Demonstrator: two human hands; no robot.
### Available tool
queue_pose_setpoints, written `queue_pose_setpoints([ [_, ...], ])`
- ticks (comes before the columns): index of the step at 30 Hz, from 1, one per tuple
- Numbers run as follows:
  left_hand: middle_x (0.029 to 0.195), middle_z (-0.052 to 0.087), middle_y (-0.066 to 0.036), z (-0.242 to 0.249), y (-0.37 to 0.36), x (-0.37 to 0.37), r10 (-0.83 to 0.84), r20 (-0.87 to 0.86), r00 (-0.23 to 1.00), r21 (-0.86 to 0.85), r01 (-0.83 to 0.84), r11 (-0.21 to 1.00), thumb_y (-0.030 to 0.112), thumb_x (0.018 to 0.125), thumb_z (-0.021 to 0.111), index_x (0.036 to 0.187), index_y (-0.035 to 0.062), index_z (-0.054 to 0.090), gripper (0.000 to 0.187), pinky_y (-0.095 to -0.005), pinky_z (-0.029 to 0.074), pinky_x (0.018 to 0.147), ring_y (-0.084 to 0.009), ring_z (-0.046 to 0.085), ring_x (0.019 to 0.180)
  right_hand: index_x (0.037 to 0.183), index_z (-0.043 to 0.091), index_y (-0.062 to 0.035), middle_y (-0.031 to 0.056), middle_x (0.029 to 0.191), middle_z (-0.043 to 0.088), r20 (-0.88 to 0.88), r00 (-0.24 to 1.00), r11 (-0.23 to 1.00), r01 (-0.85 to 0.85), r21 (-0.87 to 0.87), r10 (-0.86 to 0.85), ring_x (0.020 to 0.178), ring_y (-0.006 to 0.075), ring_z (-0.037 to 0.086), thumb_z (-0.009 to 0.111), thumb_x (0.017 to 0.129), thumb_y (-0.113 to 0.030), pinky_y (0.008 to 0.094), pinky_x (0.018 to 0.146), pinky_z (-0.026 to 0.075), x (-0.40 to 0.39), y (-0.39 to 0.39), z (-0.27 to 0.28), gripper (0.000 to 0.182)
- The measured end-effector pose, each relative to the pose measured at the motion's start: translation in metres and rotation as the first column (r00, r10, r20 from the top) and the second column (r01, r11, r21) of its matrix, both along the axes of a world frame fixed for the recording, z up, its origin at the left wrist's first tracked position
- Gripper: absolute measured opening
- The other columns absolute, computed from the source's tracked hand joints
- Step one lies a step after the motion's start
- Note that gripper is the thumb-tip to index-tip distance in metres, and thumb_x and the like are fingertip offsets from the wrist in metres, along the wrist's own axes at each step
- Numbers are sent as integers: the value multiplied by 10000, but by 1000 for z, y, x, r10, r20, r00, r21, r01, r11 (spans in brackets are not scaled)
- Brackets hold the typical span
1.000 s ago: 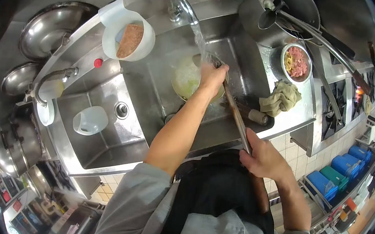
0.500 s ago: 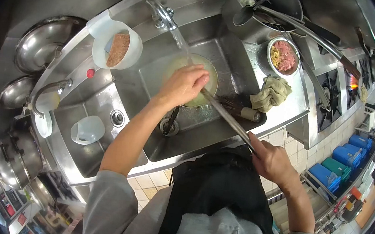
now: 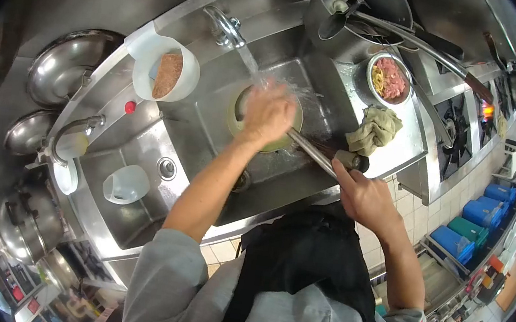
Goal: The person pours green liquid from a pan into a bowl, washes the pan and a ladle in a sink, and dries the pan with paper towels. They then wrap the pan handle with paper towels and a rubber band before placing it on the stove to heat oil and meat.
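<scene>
My right hand point(image 3: 365, 198) is wrapped round the shaft of a long-handled metal kitchen tool point(image 3: 313, 152), which slants down into the sink point(image 3: 201, 129). The tool's far end is hidden under my left hand point(image 3: 269, 114), whose fingers are smeared by motion. Beneath that hand lies a round, shallow, yellow-green vessel point(image 3: 235, 123) in the larger basin. Water from the running faucet point(image 3: 225, 27) splashes over my left fingers. A brush-like tool with a thick, dark-ended handle point(image 3: 350, 160) lies by the basin's right edge.
A crumpled cloth point(image 3: 374, 130) and a metal bowl of raw meat point(image 3: 388, 78) sit on the right counter. Behind them stands a big pot point(image 3: 325, 16) with ladles. A white container with a brown block point(image 3: 166, 76) is at left; a burner flame point(image 3: 488, 111) burns far right.
My left hand has moved slightly right and up into the stream, its fingers now blurred and water spraying. My right hand has shifted a little up and left along with the handle.
</scene>
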State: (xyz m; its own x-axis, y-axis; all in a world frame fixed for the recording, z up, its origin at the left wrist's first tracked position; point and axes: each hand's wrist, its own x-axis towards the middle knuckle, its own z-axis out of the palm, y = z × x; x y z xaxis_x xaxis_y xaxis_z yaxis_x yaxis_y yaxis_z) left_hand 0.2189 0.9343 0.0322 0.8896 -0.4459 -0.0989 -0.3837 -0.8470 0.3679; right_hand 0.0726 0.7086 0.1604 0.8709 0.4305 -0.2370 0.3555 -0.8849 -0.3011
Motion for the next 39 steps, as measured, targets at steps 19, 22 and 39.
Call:
queue_pose_setpoints([
  [19, 1064, 673, -170, -10, -12, -25, 332, -96, 938, -496, -334, 801, 175, 927, 650, 1032, 35, 711, 186, -446, 486, 903, -367, 612, 1019, 1332, 527, 16, 179, 850, 688, 34, 996, 990, 78, 120, -82, 698, 344, 689, 628, 794, -62, 437, 613, 572, 18, 7, -37, 553],
  [22, 997, 673, -161, 2, -7, -20, 320, -215, 923, -444, -384, 810, 175, 917, 667, 1010, 43, 711, 168, -443, 496, 852, -367, 627, 944, 1346, 520, 18, 184, 864, 697, 41, 996, 990, 71, 118, -76, 698, 341, 687, 636, 785, -57, 432, 617, 575, 18, 9, -37, 577],
  [39, 1227, 678, -71, -1, 45, 26, -395, -905, 160, -281, -920, 272, 298, 987, 584, 1239, 59, 669, 358, -376, 533, 951, -219, 660, 1078, 1400, 527, -43, 123, 732, 608, -213, 934, 887, 342, 311, -286, 568, 247, 627, 669, 831, -45, 368, 557, 521, -84, -41, 43, 586],
])
